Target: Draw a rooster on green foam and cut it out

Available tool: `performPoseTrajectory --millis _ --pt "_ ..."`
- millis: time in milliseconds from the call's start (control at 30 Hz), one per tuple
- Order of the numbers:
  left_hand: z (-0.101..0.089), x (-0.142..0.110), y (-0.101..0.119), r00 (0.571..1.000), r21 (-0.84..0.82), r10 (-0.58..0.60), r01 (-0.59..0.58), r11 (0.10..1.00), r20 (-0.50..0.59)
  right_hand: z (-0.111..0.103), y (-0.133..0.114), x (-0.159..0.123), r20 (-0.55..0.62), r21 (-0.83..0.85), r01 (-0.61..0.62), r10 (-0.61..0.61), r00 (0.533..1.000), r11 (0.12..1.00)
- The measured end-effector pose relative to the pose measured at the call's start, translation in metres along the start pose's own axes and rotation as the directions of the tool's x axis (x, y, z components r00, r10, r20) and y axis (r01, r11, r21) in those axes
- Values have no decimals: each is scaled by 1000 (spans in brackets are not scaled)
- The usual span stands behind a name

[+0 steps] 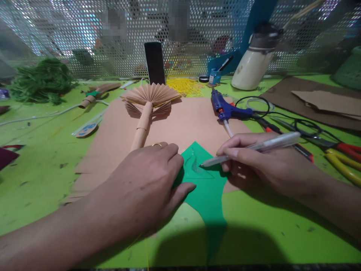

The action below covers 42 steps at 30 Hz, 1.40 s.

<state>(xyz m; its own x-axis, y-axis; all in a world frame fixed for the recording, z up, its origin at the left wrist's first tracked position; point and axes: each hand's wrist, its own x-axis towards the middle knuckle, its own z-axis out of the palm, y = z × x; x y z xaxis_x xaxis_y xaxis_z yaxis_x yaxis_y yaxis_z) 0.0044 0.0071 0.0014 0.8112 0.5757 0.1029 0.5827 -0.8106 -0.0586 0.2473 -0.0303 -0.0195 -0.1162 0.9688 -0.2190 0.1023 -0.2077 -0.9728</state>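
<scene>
A green sheet (207,190) lies on tan paper (186,124) and the lime-green table. My left hand (146,180), a ring on one finger, presses flat on the sheet's left part with fingers stretched out. My right hand (262,165) is closed on a clear pen (254,147) whose tip touches the green sheet, where a thin drawn outline shows. Behind my left hand stands a tan pleated paper fan on a rolled paper stem (148,101).
A blue glue gun (225,109) with black cord lies right of the fan. Red and yellow handled tools (335,154) lie at the right. Brown cardboard (313,101), a white bottle (254,64), a black phone (154,62), yellow strands (184,86) and green yarn (42,81) line the mesh wall.
</scene>
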Motion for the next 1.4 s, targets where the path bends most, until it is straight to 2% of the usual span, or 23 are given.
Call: performPoseTrajectory --millis 100,200,267,400,700,933,1100,1233,1400 --pt "1 0 0 1000 -7 -4 4 1000 -2 -1 -1 0 -9 -35 -22 22 1000 999" --pt "1 0 0 1000 -14 -8 8 1000 -1 -4 1 2 -71 -69 10 -15 997 998" --pt "0 -1 0 1000 -13 -15 15 1000 3 -6 3 3 -91 -28 36 -38 995 999" --pt "-1 -1 0 1000 -24 -8 8 1000 -6 -3 3 3 -62 60 17 -13 998 998" --pt "-2 1 1 1000 -5 -16 16 1000 15 -2 -1 -1 3 -55 -10 10 1000 998" --pt "0 0 0 1000 13 -5 5 1000 2 -8 2 2 -116 -6 38 -38 993 999" --pt "-2 1 0 999 -1 -35 35 999 32 -5 4 3 -38 48 22 -20 999 999" --pt "-4 1 1 999 -1 -24 24 1000 26 -3 1 1 2 2 -3 3 1000 1000" --pt "-3 2 1 999 -10 -21 21 1000 33 -5 0 0 -51 -15 11 -12 999 1000"
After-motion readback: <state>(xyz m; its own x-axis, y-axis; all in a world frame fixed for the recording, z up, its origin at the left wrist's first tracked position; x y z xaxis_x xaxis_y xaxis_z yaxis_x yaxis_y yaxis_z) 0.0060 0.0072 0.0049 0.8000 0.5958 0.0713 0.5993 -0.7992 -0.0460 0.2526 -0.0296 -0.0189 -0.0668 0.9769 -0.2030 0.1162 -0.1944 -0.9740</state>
